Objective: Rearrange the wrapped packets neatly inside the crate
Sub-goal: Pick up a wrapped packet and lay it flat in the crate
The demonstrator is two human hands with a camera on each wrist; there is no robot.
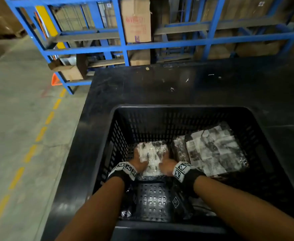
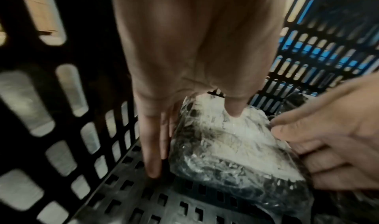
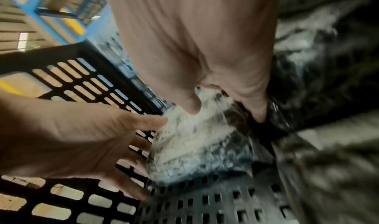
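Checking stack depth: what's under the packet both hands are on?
The packet sits on the bare perforated crate floor; nothing shows beneath its near edge. Under its middle is covered.

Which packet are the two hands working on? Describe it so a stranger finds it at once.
Look inside the black crate on the dark table. The packet lies on the crate floor at its left side, between the left hand and right hand. Its neighbours are stacked at the right, untouched.

Bare forearms, banded wrists

Each wrist is wearing a black strap [image 1: 121,175] carrying white blocks printed with black-and-white square markers [image 1: 182,169].
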